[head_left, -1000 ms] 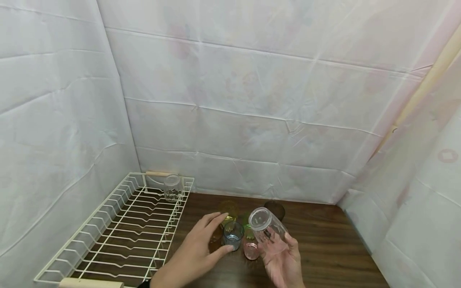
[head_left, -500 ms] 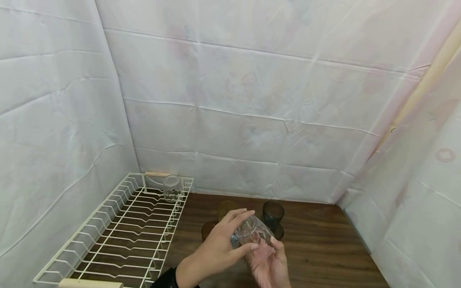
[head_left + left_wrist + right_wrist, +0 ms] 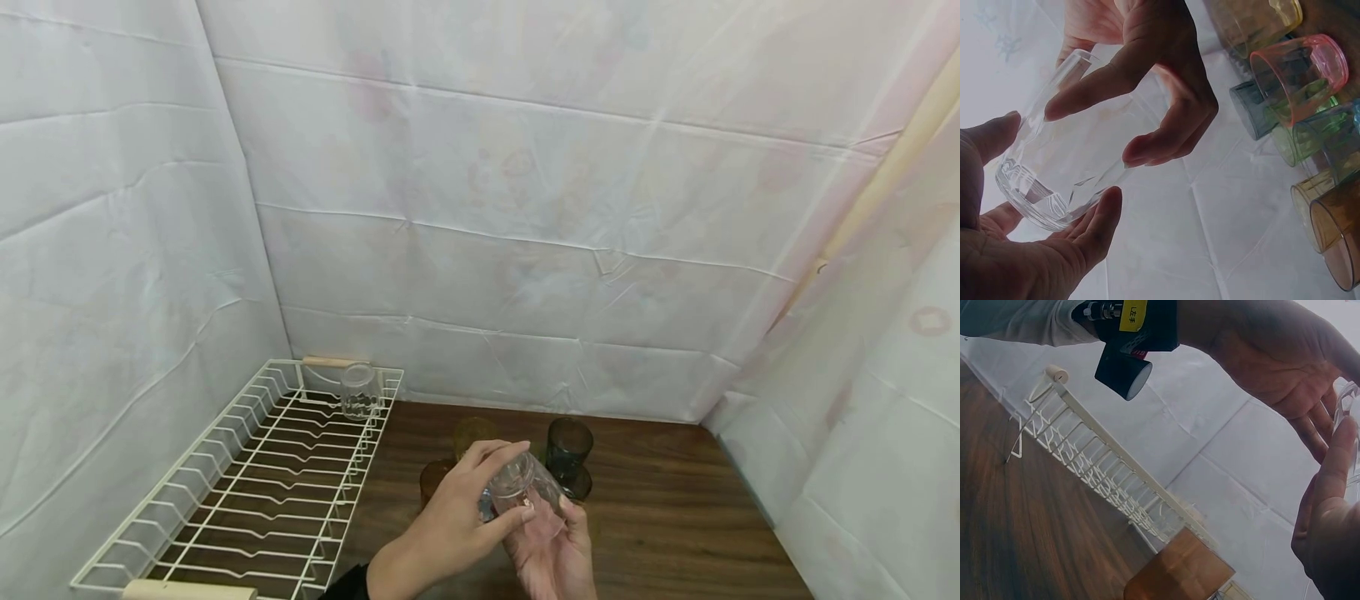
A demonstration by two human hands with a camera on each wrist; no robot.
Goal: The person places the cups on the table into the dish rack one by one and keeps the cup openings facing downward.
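A clear drinking glass (image 3: 534, 483) is held tilted, base toward the upper left, between both hands above the table. My left hand (image 3: 457, 508) grips it around the thick base with thumb and fingers. At the mouth end, my right hand (image 3: 551, 558) holds it, fingers curled along the wall. The left wrist view shows the glass (image 3: 1054, 144) up close, empty. Below the hands stand coloured tumblers: a dark grey glass (image 3: 568, 446), an amber glass (image 3: 433, 479), and, in the left wrist view, a pink glass (image 3: 1279, 81) and a green glass (image 3: 1285, 140).
A cream wire dish rack (image 3: 255, 500) with wooden handles stands on the left of the dark wooden table (image 3: 660, 517). Another clear glass (image 3: 360, 393) sits upside down at its far right corner. White sheets (image 3: 480, 208) wall off the back and sides.
My left hand has moved right, from beside the blue glass to the base of the clear glass, and now grips it. My right hand has brought the clear glass left and slightly down.
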